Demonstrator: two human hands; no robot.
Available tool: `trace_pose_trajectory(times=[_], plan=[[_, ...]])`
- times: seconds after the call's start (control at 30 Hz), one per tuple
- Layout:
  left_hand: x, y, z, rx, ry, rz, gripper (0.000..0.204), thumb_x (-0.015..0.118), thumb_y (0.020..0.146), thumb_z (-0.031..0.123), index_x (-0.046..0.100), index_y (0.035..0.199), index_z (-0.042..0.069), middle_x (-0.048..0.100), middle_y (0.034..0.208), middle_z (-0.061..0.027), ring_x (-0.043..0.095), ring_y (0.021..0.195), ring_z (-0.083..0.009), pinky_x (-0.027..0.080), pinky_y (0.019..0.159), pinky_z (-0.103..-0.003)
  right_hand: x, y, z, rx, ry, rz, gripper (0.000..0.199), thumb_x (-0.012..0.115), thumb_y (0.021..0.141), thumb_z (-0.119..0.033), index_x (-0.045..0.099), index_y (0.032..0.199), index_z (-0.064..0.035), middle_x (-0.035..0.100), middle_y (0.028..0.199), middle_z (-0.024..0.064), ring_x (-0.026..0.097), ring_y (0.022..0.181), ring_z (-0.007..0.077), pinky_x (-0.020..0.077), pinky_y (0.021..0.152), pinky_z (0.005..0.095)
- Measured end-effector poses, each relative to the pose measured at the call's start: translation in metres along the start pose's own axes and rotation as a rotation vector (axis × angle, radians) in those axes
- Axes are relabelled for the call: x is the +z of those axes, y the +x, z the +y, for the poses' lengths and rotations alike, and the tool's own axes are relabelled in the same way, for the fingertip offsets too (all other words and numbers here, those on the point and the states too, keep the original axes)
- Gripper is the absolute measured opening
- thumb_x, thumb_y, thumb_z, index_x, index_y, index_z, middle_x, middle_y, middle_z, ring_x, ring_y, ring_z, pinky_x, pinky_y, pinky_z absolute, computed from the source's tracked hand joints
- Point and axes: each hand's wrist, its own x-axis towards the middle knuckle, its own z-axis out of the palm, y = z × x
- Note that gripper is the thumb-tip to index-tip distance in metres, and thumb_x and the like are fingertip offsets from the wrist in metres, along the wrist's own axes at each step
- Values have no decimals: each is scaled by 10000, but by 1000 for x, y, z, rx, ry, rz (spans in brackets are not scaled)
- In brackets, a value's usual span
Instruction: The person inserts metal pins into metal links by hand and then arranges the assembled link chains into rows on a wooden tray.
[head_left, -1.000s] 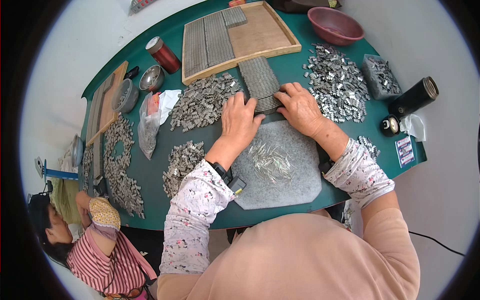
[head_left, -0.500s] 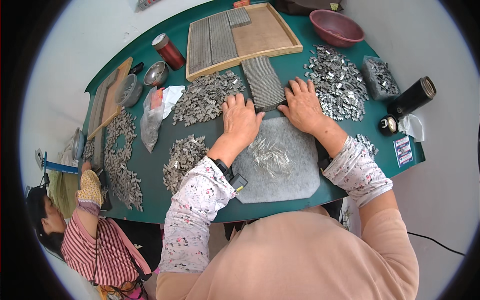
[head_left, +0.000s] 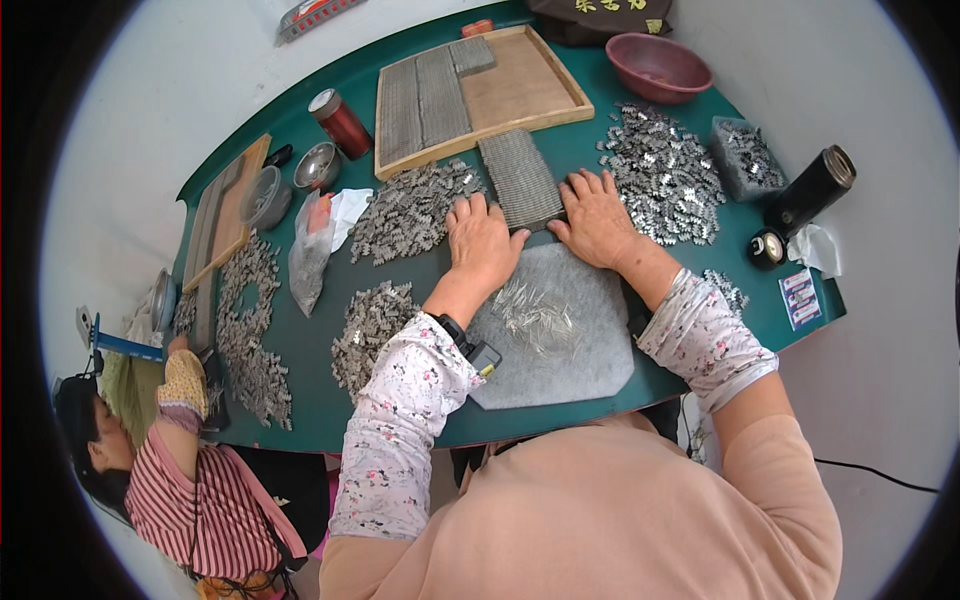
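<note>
A rectangular block of tightly packed rows of small grey metal pieces lies in front of the wooden tray. At its near left corner rests my left hand, its thumb against the block and its fingers lying apart on the table. My right hand is at the near right corner, thumb at the near edge, fingers spread along the side. Neither hand is wrapped round anything. Just nearer than the block is a grey felt mat with a scatter of thin, shiny pins.
Loose toothed metal pieces lie in heaps left and right. The wooden tray holds more rows. A maroon bowl, plastic tub, black flask and red can stand about. Another person works at left.
The whole view has shifted slightly. Both hands stay at the near corners of the block, with little visible movement of hands or block against the table.
</note>
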Motion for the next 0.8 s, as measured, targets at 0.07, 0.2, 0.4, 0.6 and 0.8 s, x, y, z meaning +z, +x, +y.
trace_pose_trajectory(times=[0.07, 0.2, 0.4, 0.6, 0.8], plan=[[-4, 2, 1, -1, -9, -34, 487, 734, 840, 375, 676, 1046, -62, 542, 1155, -182, 458, 1128, -353, 361, 970, -467, -6, 0, 2, -6, 15, -46, 644, 546, 950, -449, 547, 1320, 78, 511, 1371, 226, 381, 1372, 379, 221, 1168, 556], [-7, 3, 1, 0, -10, -71, 492, 720, 849, 367, 667, 1069, -70, 541, 1172, -201, 456, 1142, -366, 361, 978, -472, -4, 3, 4, -27, 45, -51, 648, 554, 940, -450, 550, 1314, 79, 511, 1365, 227, 389, 1361, 385, 221, 1167, 558], [1, 6, 1, 25, 19, -60, 500, 714, 850, 370, 666, 1043, -89, 538, 1178, -206, 451, 1150, -372, 357, 996, -477, -3, 6, 6, -28, 24, -34, 655, 545, 947, -451, 543, 1316, 90, 513, 1355, 236, 398, 1351, 384, 218, 1168, 556], [-11, 2, -1, -19, 9, -61, 473, 708, 854, 351, 663, 1057, -74, 541, 1207, -218, 461, 1165, -382, 374, 1008, -476, -4, 7, -1, -73, -11, -44, 660, 538, 953, -455, 544, 1315, 96, 505, 1366, 235, 400, 1351, 382, 218, 1171, 551], [-195, 15, -33, 78, -516, 311, 342, 593, 954, 234, 618, 1191, -11, 619, 1109, -179, 601, 985, -309, 467, 882, -390, -9, -7, 10, -19, 13, 34, 634, 590, 917, -458, 596, 1217, 101, 565, 1203, 204, 474, 1238, 356, 268, 1134, 540]])
